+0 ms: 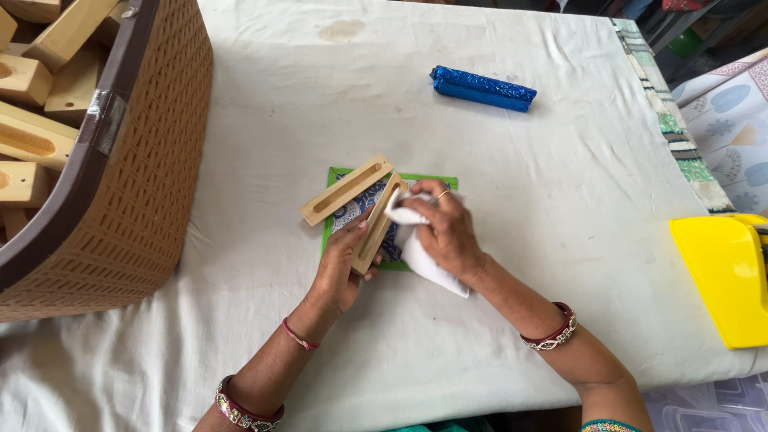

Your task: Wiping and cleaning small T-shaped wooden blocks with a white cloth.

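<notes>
My left hand (342, 264) grips a slotted wooden block (378, 224) and holds it tilted over a green-edged patterned mat (430, 182). My right hand (444, 228) clutches a white cloth (424, 260) and presses it against the top end of that block. A second slotted wooden block (346, 190) lies flat on the mat's upper left corner, just above my left hand.
A brown woven basket (136, 184) holding several more wooden blocks (32, 88) stands at the left. A shiny blue wrapped roll (482, 88) lies further back on the white tablecloth (560, 200). A yellow plastic object (724, 276) sits at the right edge.
</notes>
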